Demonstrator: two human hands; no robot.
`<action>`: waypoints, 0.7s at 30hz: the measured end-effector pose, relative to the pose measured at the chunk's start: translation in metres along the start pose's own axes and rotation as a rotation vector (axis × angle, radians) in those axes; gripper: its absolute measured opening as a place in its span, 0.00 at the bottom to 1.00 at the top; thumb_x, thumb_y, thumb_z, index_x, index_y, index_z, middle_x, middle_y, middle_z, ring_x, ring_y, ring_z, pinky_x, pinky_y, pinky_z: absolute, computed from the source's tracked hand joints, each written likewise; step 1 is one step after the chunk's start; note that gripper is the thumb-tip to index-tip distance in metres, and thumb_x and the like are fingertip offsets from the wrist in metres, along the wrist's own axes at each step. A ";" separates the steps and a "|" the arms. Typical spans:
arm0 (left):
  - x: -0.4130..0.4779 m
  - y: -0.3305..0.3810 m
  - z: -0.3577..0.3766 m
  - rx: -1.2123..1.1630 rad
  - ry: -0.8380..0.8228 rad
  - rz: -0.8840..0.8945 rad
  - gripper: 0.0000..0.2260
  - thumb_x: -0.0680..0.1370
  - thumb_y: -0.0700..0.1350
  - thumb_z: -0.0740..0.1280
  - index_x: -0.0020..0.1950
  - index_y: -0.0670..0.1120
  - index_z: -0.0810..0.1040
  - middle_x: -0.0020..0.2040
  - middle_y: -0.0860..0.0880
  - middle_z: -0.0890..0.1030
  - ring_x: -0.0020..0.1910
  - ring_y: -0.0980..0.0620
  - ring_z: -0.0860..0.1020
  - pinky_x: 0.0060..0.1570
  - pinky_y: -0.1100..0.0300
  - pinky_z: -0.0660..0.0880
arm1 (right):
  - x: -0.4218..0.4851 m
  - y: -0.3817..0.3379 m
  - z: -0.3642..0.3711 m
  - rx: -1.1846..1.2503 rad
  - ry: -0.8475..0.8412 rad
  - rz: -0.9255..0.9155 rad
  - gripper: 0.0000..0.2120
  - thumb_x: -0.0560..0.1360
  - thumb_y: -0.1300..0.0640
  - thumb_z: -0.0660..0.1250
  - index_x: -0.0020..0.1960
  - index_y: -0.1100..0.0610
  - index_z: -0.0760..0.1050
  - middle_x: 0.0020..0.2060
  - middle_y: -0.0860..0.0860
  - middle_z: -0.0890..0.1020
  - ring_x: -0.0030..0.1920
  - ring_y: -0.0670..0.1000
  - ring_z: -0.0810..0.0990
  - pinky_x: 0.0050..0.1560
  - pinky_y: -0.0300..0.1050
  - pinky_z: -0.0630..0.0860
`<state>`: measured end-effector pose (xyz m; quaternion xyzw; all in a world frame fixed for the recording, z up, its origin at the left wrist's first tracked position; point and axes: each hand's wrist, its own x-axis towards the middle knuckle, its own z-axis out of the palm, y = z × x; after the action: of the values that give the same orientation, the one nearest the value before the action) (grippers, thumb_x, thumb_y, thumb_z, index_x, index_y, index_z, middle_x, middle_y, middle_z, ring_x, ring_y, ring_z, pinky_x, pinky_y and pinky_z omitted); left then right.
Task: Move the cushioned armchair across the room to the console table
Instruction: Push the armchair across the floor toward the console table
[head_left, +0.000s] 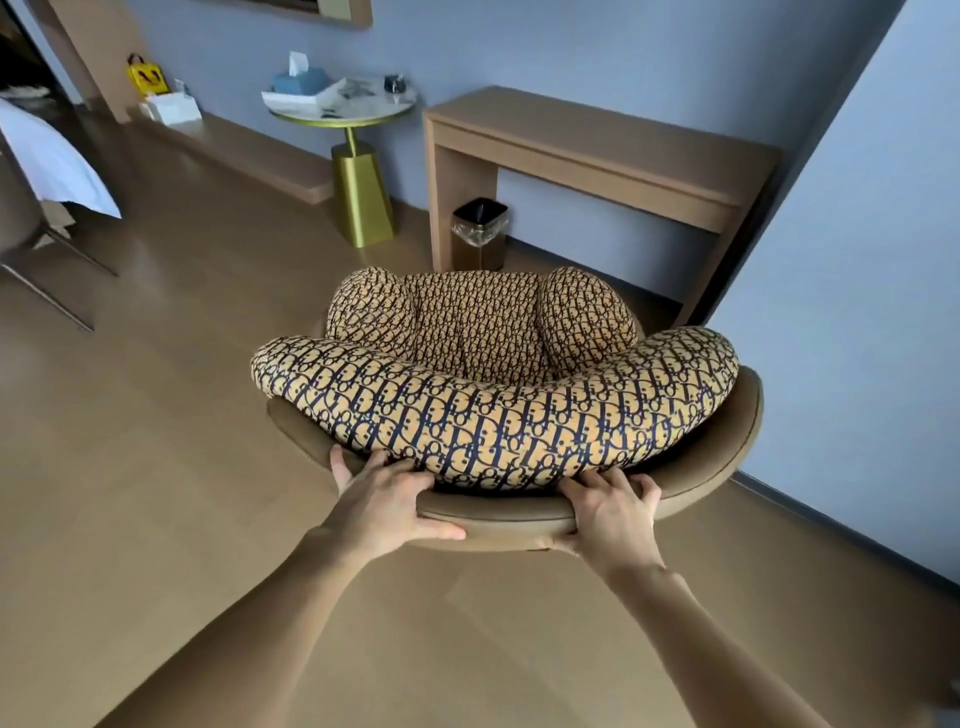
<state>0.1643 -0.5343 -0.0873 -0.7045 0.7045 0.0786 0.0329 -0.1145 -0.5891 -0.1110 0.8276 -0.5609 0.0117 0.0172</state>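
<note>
Both bare forearms reach in from near edge. I see left hand (382, 499) clamped over tan leather back rim of round armchair (717, 441), thumb on outer face, fingers tucked under patterned beige-and-navy cushion (493, 415). Right hand (610, 512) grips same rim just right of it, same hold. Armchair sits mid-floor on brown wood floor (156, 415), seat facing far wall. Light wooden console table (597, 145) just beyond. Small black-lined gold bin (479, 234) under table's left end. Round marble-top gold side table (358, 171) far left of it.

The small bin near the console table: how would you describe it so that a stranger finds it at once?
Find the wooden console table against the grey wall. Below its left end, on the floor, stands the bin. It is square, shiny gold with a black rim, much shorter than the gold-footed round side table to its left.
</note>
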 end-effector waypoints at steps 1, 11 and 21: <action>0.009 -0.004 -0.001 0.011 0.016 0.008 0.53 0.53 0.87 0.40 0.58 0.57 0.81 0.55 0.58 0.79 0.63 0.49 0.69 0.66 0.26 0.47 | 0.009 -0.001 0.001 0.014 0.004 -0.001 0.28 0.53 0.27 0.74 0.42 0.46 0.78 0.38 0.45 0.79 0.47 0.54 0.76 0.56 0.59 0.62; 0.101 -0.047 -0.018 0.035 -0.013 0.020 0.51 0.54 0.87 0.43 0.61 0.59 0.79 0.56 0.59 0.79 0.62 0.51 0.69 0.67 0.27 0.48 | 0.100 -0.010 0.002 0.037 0.017 0.021 0.28 0.60 0.27 0.70 0.48 0.46 0.78 0.44 0.46 0.80 0.52 0.54 0.73 0.59 0.59 0.58; 0.190 -0.108 -0.042 0.050 -0.051 0.071 0.56 0.50 0.87 0.40 0.65 0.60 0.76 0.59 0.59 0.78 0.63 0.52 0.67 0.69 0.30 0.48 | 0.182 -0.046 -0.001 0.083 0.008 0.098 0.28 0.63 0.28 0.69 0.53 0.47 0.77 0.50 0.46 0.79 0.57 0.55 0.71 0.63 0.61 0.56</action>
<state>0.2735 -0.7277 -0.0826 -0.6758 0.7298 0.0803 0.0656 -0.0045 -0.7411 -0.1035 0.7991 -0.5997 0.0393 -0.0154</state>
